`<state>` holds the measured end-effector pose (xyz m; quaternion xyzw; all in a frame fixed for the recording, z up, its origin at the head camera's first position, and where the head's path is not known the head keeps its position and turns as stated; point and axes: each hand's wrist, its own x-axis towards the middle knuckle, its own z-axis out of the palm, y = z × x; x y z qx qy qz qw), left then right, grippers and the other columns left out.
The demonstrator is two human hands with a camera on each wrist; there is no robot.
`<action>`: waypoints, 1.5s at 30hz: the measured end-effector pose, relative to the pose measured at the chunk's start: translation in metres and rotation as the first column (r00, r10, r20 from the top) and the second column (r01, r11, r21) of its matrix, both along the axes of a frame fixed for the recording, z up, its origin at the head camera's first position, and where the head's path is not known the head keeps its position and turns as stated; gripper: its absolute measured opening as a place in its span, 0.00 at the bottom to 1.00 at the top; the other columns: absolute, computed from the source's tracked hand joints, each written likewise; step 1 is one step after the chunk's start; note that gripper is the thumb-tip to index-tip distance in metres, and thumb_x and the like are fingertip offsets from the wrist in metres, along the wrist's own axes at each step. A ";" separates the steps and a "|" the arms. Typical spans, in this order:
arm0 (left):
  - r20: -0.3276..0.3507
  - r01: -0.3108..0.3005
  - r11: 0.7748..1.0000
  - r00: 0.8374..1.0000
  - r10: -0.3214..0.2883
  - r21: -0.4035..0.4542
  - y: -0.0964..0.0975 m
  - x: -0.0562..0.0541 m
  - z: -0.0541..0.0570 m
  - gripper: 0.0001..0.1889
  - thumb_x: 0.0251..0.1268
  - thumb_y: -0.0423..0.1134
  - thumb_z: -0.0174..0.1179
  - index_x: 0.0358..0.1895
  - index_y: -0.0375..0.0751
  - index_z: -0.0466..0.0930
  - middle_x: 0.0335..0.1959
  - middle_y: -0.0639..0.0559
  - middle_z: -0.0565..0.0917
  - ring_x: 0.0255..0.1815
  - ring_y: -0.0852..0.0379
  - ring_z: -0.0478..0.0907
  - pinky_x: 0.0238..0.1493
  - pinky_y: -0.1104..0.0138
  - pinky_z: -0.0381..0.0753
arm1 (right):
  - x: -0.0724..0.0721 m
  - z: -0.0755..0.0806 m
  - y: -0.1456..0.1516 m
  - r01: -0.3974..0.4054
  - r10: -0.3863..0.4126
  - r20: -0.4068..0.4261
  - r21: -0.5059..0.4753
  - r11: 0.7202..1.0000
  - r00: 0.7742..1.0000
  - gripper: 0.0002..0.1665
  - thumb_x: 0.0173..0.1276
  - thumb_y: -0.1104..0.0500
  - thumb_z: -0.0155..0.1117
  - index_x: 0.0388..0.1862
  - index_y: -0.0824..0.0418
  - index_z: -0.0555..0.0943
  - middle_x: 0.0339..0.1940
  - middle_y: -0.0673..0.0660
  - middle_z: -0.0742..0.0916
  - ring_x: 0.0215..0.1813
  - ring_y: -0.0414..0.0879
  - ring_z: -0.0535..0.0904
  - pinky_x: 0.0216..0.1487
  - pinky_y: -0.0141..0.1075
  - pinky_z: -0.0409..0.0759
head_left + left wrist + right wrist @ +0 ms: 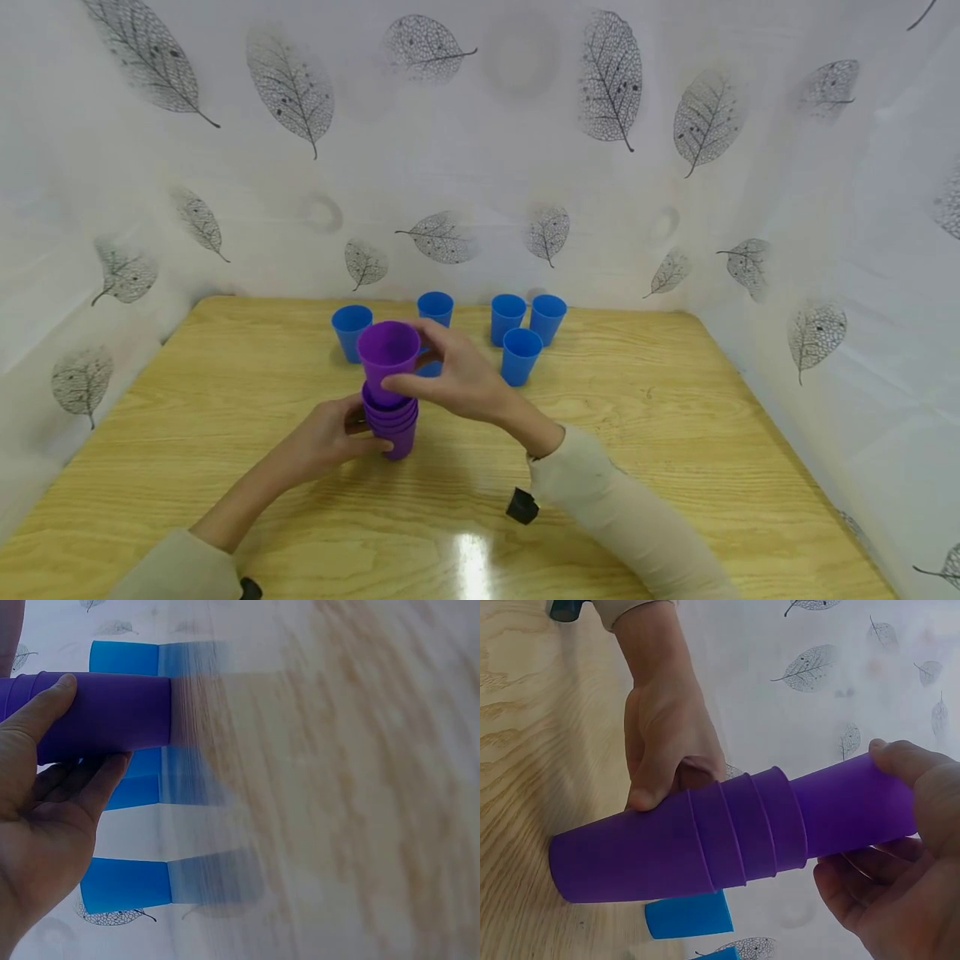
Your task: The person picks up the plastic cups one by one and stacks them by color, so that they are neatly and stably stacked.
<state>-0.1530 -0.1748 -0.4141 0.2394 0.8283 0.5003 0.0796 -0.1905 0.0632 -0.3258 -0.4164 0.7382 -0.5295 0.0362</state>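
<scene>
A stack of nested purple cups [395, 430] stands upright on the wooden table. My left hand [324, 440] grips the stack low on its side, thumb in front and fingers behind. Above it, my right hand [459, 372] holds one more purple cup [388, 347] upright, its lower part inside the stack's top cup. In the right wrist view that upper cup [851, 806] sticks partly out of the stack [641, 851], and several rims show. The left wrist view shows the thumb and fingers of my left hand [52, 825] around the purple stack [120, 712].
Several blue cups stand upright toward the back of the table [637, 467], among them one at the left [351, 335] and one nearer the middle [520, 358]. One blue cup is partly hidden behind my right hand. A leaf-patterned white curtain [480, 167] borders the table.
</scene>
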 end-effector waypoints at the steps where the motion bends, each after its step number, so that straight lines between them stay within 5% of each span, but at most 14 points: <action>1: 0.000 0.002 1.000 1.000 -0.002 0.003 0.000 0.000 0.000 0.31 0.65 0.35 0.73 0.68 0.29 0.73 0.59 0.38 0.83 0.61 0.40 0.82 0.63 0.58 0.82 | 0.000 -0.001 0.001 0.005 -0.005 0.004 0.004 1.000 1.000 0.35 0.67 0.63 0.74 0.71 0.66 0.73 0.57 0.56 0.85 0.53 0.42 0.82 0.56 0.39 0.86; 12: 0.023 -0.050 0.999 0.998 0.051 -0.020 0.002 0.002 0.002 0.31 0.64 0.36 0.74 0.67 0.27 0.73 0.58 0.36 0.83 0.60 0.39 0.82 0.61 0.55 0.84 | 0.003 -0.008 0.013 0.046 -0.046 -0.005 0.010 0.999 0.999 0.34 0.69 0.65 0.72 0.72 0.68 0.72 0.64 0.63 0.83 0.63 0.55 0.80 0.61 0.44 0.84; 19: 0.061 -0.104 0.994 0.993 0.105 -0.011 0.006 0.008 0.005 0.32 0.64 0.35 0.74 0.67 0.26 0.72 0.59 0.35 0.83 0.60 0.38 0.82 0.61 0.52 0.84 | 0.003 -0.019 0.035 0.100 -0.100 -0.017 -0.005 0.995 0.995 0.30 0.70 0.65 0.71 0.69 0.67 0.75 0.62 0.62 0.84 0.62 0.54 0.81 0.58 0.41 0.85; 29: 0.078 -0.133 0.990 0.988 0.136 -0.041 0.007 0.010 0.006 0.33 0.63 0.36 0.75 0.68 0.27 0.71 0.59 0.34 0.82 0.61 0.37 0.81 0.61 0.49 0.84 | -0.002 -0.035 0.071 0.174 -0.174 0.045 0.011 0.985 0.984 0.30 0.71 0.66 0.69 0.71 0.67 0.74 0.62 0.61 0.84 0.62 0.55 0.80 0.58 0.49 0.85; 45: 0.031 -0.203 0.978 0.978 0.204 -0.049 -0.001 0.012 0.004 0.31 0.63 0.38 0.75 0.65 0.27 0.74 0.57 0.34 0.84 0.58 0.38 0.83 0.59 0.53 0.85 | -0.003 -0.061 0.127 0.280 -0.286 0.087 0.073 0.957 0.954 0.26 0.74 0.64 0.67 0.68 0.68 0.76 0.59 0.64 0.85 0.61 0.60 0.81 0.57 0.41 0.85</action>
